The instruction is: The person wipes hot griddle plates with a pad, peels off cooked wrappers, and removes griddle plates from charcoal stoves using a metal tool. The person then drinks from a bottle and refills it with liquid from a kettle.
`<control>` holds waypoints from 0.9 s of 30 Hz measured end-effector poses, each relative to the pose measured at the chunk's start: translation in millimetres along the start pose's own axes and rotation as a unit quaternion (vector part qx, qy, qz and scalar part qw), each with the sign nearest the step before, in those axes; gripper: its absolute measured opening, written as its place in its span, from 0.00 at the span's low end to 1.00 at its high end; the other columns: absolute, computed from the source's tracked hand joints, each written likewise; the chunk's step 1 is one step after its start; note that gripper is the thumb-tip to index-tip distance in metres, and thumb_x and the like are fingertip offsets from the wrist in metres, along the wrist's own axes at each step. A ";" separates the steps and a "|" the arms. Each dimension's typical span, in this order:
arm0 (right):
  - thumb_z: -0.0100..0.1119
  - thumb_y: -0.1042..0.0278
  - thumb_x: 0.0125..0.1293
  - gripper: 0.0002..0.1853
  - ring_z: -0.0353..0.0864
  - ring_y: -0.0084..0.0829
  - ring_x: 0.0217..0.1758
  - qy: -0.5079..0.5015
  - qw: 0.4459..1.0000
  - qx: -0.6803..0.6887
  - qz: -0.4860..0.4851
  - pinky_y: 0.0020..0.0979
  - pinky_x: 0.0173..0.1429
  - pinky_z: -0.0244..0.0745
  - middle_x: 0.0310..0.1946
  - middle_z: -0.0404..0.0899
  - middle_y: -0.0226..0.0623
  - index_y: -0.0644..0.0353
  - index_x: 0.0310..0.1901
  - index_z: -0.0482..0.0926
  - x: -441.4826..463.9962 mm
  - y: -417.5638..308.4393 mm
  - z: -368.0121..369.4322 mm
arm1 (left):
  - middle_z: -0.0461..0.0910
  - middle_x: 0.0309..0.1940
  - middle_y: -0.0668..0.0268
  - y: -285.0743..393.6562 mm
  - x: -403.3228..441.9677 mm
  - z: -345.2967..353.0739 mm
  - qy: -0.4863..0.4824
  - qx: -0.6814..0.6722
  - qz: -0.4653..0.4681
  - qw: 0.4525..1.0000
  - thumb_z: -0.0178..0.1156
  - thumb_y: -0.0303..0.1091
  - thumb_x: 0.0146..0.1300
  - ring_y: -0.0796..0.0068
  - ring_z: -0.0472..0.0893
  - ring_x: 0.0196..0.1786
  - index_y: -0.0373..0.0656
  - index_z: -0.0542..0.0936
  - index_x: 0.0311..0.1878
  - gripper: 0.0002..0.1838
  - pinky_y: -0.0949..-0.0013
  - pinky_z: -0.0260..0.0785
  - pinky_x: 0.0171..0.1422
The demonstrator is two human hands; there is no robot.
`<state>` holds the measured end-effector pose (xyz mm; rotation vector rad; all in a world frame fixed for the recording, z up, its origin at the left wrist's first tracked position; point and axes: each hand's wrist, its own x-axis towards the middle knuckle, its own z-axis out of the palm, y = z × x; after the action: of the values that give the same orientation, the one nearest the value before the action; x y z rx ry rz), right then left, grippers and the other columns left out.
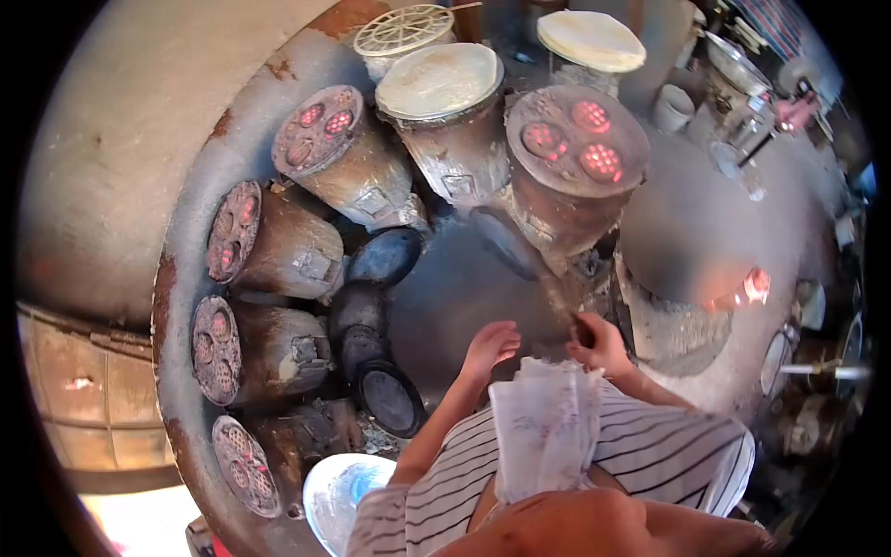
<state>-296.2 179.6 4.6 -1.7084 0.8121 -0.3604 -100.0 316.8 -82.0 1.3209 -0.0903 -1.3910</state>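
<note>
My right hand (601,345) is closed round the handle end of a dark flat pan (506,243), whose long handle runs down from the pan to my fingers. To its left, my left hand (492,349) is held in the air with fingers apart and nothing in it. Several round dark pans (385,257) lie in a row left of my hands, inside the ring of stoves. Just beyond the held pan stands a cylindrical stove (577,209) with glowing red briquettes in its top.
More cylindrical stoves (278,246) curve along the left and far side. One stove carries a pale round sheet (439,82). A flame (756,285) burns at the right, beside a blurred round surface (691,232). A pale basin (339,492) is at the lower left.
</note>
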 end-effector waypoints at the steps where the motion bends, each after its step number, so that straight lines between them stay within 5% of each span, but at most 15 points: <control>1: 0.64 0.73 0.53 0.18 0.76 0.21 0.30 0.062 0.998 -0.016 -0.023 0.25 0.38 0.74 0.28 0.79 0.36 0.68 0.45 0.76 5.4 10.0 -17.9 | 0.80 0.41 0.65 5.1 18.9 12.6 0.012 0.039 0.002 0.999 0.55 0.32 0.66 0.76 0.79 0.42 0.43 0.75 0.55 0.15 0.74 0.73 0.46; 4: 0.64 0.71 0.54 0.17 0.77 0.24 0.29 0.191 0.972 -0.133 -0.019 0.27 0.37 0.74 0.28 0.80 0.38 0.67 0.45 0.76 26.2 22.1 -71.1 | 0.81 0.37 0.68 29.6 75.4 21.5 0.042 0.202 0.165 0.965 0.56 0.31 0.65 0.80 0.79 0.38 0.44 0.77 0.53 0.13 0.76 0.73 0.40; 7: 0.64 0.64 0.56 0.18 0.82 0.37 0.30 0.287 0.941 -0.177 0.013 0.31 0.37 0.74 0.28 0.79 0.46 0.67 0.45 0.76 59.0 52.0 -110.6 | 0.82 0.33 0.68 98.9 128.4 20.1 0.125 0.353 0.329 0.867 0.60 0.32 0.61 0.78 0.81 0.35 0.42 0.79 0.48 0.12 0.74 0.72 0.39; 9: 0.64 0.63 0.56 0.19 0.82 0.43 0.33 0.346 0.912 -0.218 0.004 0.34 0.40 0.74 0.30 0.80 0.48 0.67 0.45 0.76 88.4 75.3 -122.8 | 0.83 0.34 0.64 157.8 153.5 15.7 0.192 0.453 0.430 0.757 0.62 0.31 0.59 0.71 0.82 0.36 0.42 0.79 0.48 0.13 0.69 0.73 0.41; 13: 0.61 0.61 0.57 0.21 0.81 0.48 0.39 0.372 0.896 -0.240 0.032 0.37 0.44 0.74 0.34 0.81 0.50 0.65 0.49 0.76 151.0 73.3 -134.5 | 0.80 0.39 0.57 265.2 212.6 -18.4 0.272 0.555 0.463 0.635 0.61 0.29 0.55 0.59 0.80 0.43 0.44 0.79 0.48 0.16 0.61 0.73 0.49; 15: 0.62 0.60 0.57 0.23 0.81 0.46 0.37 0.329 0.912 -0.220 0.109 0.37 0.44 0.73 0.33 0.80 0.49 0.65 0.52 0.75 172.8 67.3 -135.8 | 0.78 0.44 0.59 310.4 232.0 -29.7 0.316 0.634 0.464 0.532 0.62 0.29 0.53 0.56 0.77 0.48 0.47 0.78 0.50 0.18 0.57 0.70 0.53; 19: 0.62 0.62 0.55 0.25 0.80 0.49 0.38 0.358 0.875 -0.311 0.102 0.40 0.43 0.73 0.33 0.80 0.49 0.60 0.55 0.73 198.8 100.8 -126.6 | 0.76 0.50 0.64 378.0 292.6 -76.6 0.269 0.748 0.459 0.396 0.60 0.30 0.52 0.58 0.72 0.56 0.54 0.79 0.54 0.22 0.59 0.66 0.61; 21: 0.62 0.62 0.55 0.28 0.81 0.48 0.38 0.368 0.848 -0.353 0.146 0.41 0.43 0.74 0.35 0.81 0.48 0.58 0.59 0.71 201.8 100.9 -120.5 | 0.76 0.49 0.66 400.3 327.1 -103.1 0.216 0.761 0.498 0.356 0.60 0.30 0.52 0.59 0.72 0.56 0.54 0.80 0.53 0.21 0.59 0.66 0.61; 26: 0.61 0.64 0.52 0.34 0.83 0.50 0.37 0.342 0.842 -0.356 0.216 0.45 0.39 0.76 0.37 0.83 0.47 0.54 0.65 0.66 205.2 74.1 -117.7 | 0.76 0.44 0.65 443.0 322.1 -110.8 0.052 0.756 0.508 0.410 0.64 0.29 0.47 0.62 0.74 0.52 0.48 0.80 0.49 0.21 0.58 0.68 0.56; 27: 0.63 0.54 0.56 0.37 0.82 0.46 0.46 0.307 0.847 -0.348 0.260 0.39 0.47 0.76 0.45 0.82 0.47 0.56 0.66 0.64 203.6 55.6 -119.7 | 0.77 0.43 0.65 448.6 323.0 -112.7 0.027 0.750 0.513 0.417 0.63 0.29 0.47 0.61 0.74 0.51 0.47 0.80 0.49 0.21 0.58 0.68 0.56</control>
<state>-243.4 -51.6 -46.6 -1.9330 2.0270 -0.2420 360.7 -1.7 -14.2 1.9294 -2.1443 0.2661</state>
